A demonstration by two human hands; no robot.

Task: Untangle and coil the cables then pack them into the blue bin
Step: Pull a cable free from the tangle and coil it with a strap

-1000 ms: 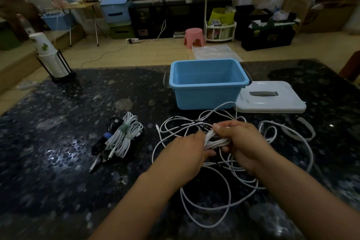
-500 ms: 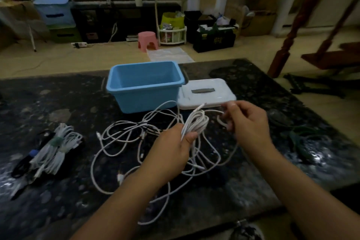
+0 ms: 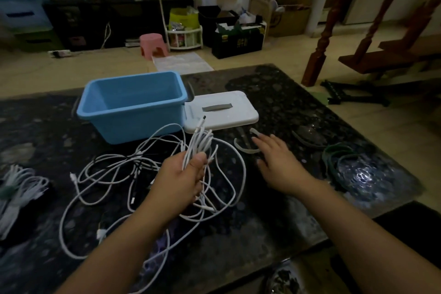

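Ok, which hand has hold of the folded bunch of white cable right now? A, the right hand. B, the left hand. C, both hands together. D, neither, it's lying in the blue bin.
B: the left hand grips the bunch of white cable upright, while the right hand is spread open over the table beside a white strap, holding nothing.

**Colours and patterns, head view**

Bin: light blue, plain. Lid beside it: white, with a grey handle strip. Loose cables: white, one black cable among them. Desk: black, speckled with pale mottled flecks. Bands near the desk's right edge: dark green. Strap: whitish. Stool on the floor: pink. Floor: beige.
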